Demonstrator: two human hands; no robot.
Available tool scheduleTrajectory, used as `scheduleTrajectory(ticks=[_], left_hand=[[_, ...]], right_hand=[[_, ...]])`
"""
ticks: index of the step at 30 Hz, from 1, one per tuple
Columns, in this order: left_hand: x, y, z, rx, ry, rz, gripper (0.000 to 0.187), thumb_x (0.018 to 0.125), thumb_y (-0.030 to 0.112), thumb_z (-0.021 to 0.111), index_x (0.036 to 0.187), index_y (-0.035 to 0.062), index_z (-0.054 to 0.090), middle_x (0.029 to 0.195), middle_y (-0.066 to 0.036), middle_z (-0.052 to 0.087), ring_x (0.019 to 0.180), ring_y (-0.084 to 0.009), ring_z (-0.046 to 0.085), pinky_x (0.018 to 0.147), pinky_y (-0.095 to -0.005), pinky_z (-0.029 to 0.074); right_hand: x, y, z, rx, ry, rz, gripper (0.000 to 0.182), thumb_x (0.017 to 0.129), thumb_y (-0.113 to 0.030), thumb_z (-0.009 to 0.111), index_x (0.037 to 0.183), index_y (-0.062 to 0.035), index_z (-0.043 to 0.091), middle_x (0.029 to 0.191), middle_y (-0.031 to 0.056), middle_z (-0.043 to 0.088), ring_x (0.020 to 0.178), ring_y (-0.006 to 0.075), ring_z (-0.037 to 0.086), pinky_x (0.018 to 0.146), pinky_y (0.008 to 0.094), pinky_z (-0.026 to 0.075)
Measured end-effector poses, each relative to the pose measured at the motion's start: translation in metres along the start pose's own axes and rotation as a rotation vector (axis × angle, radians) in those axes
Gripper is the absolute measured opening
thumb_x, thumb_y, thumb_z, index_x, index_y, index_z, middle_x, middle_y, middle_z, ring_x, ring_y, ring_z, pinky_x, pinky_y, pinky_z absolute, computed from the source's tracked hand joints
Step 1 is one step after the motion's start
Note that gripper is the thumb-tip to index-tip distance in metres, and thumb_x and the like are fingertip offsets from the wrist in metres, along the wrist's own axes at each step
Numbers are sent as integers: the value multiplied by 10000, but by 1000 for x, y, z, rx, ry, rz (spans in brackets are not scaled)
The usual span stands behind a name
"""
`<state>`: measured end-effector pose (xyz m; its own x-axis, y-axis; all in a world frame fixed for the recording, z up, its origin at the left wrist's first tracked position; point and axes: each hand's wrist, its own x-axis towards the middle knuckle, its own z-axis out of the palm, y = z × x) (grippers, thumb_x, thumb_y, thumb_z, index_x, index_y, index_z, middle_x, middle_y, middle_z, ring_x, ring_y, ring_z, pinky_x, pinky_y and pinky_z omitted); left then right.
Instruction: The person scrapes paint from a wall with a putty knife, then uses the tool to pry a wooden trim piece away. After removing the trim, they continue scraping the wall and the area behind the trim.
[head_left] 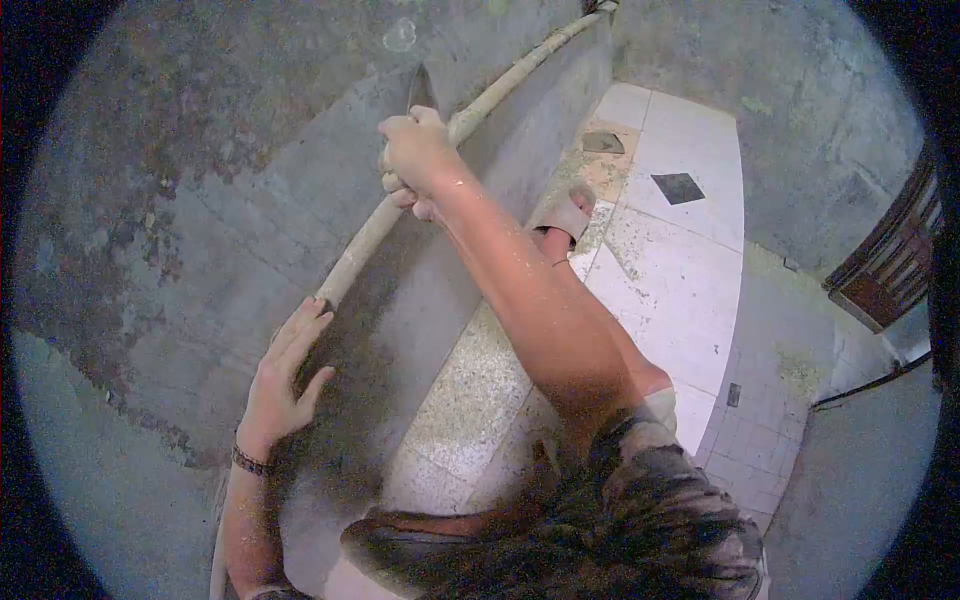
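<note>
A pale pipe (362, 248) runs diagonally along the grey, patchy wall (240, 200). My right hand (420, 160) is closed in a fist over the pipe's middle stretch. A thin, pointed metal blade (419, 88) sticks up from that fist against the wall; its handle is hidden in my fingers. Lower left, my left hand (285, 385) lies open with fingers stretched, their tips touching the wall and pipe. A dark bracelet circles the left wrist.
Below the wall is a floor of white tiles (680, 270) with dust and crumbs scattered on it. My sandalled foot (565, 222) stands there. A dark diamond inlay (678, 188) marks one tile. At the right is a brown slatted wooden piece (890, 270).
</note>
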<state>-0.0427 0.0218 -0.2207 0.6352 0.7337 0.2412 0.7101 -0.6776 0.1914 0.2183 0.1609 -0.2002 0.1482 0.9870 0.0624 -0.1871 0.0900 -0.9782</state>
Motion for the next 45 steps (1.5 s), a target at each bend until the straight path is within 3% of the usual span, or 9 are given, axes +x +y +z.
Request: scheduleTrajectory(ticks=[15, 19, 21, 25, 29, 33, 37, 41, 45], left_hand=[[6, 8, 0, -31, -10, -18, 564, 768, 105, 705, 1302, 36, 538, 1431, -184, 459, 1372, -347, 378, 1126, -426, 304], [3, 8, 1, -21, -11, -15, 572, 764, 99, 708, 1306, 36, 536, 1435, -189, 453, 1373, -348, 378, 1119, -423, 310], [4, 2, 0, -25, -15, -19, 578, 780, 147, 705, 1315, 24, 521, 1439, -206, 442, 1373, -360, 375, 1119, -430, 306], [5, 1, 0, -38, -44, -25, 606, 791, 215, 714, 1321, 8, 506, 1442, -222, 434, 1371, -376, 373, 1118, -439, 304], [4, 2, -1, -44, -37, -17, 611, 789, 229, 721, 1317, 7, 509, 1443, -222, 433, 1371, -379, 371, 1116, -443, 307], [8, 2, -2, -44, -53, -18, 610, 795, 255, 720, 1319, 18, 515, 1444, -223, 431, 1374, -383, 364, 1117, -448, 304], [7, 7, -2, -20, -47, -22, 616, 743, 218, 758, 1286, 16, 550, 1419, -204, 468, 1364, -369, 387, 1102, -450, 324], [11, 5, 1, -5, -65, -11, 626, 738, 237, 767, 1285, 22, 553, 1427, -196, 462, 1369, -369, 379, 1105, -451, 320], [13, 5, -4, 25, -73, -21, 629, 735, 237, 772, 1286, 25, 553, 1444, -187, 444, 1381, -363, 360, 1114, -448, 308]], right_hand=[[55, 42, 27, 521, -250, 183, 129, 891, -270, 440, 855, -147, 455, 598, 50, 428, 404, 178, 351, 353, 317, 256], [66, 33, 15, 308, 354, 48, 254, 855, -339, 459, 951, -111, 517, 674, 117, 515, 473, 256, 482, 382, 374, 351], [105, 52, 3, 527, -244, 247, 293, 852, -269, 510, 1060, -73, 447, 710, 160, 545, 513, 293, 548, 391, 442, 415], [26, -5, 16, 237, 221, 103, 150, 850, -191, 500, 864, -44, 468, 653, 105, 488, 434, 205, 441, 378, 333, 332], [85, -4, -40, 605, -198, 313, 122, 854, -139, 500, 849, -21, 470, 630, 79, 475, 437, 183, 434, 334, 371, 302], [94, 24, -57, -134, -129, -208, 153, 870, -136, 488, 737, -74, 444, 620, 8, 436, 420, 131, 357, 341, 300, 229], [120, 15, -84, 291, -98, 223, 132, 863, -123, 515, 760, -55, 469, 608, 22, 443, 423, 127, 369, 339, 299, 243], [101, 4, -69, -218, 12, 35, 201, 886, -184, 494, 723, -84, 431, 590, 12, 422, 412, 109, 336, 339, 274, 208], [119, 0, -67, 242, 100, 177, 165, 878, -189, 512, 869, -28, 479, 603, 42, 466, 395, 134, 379, 325, 299, 246]])
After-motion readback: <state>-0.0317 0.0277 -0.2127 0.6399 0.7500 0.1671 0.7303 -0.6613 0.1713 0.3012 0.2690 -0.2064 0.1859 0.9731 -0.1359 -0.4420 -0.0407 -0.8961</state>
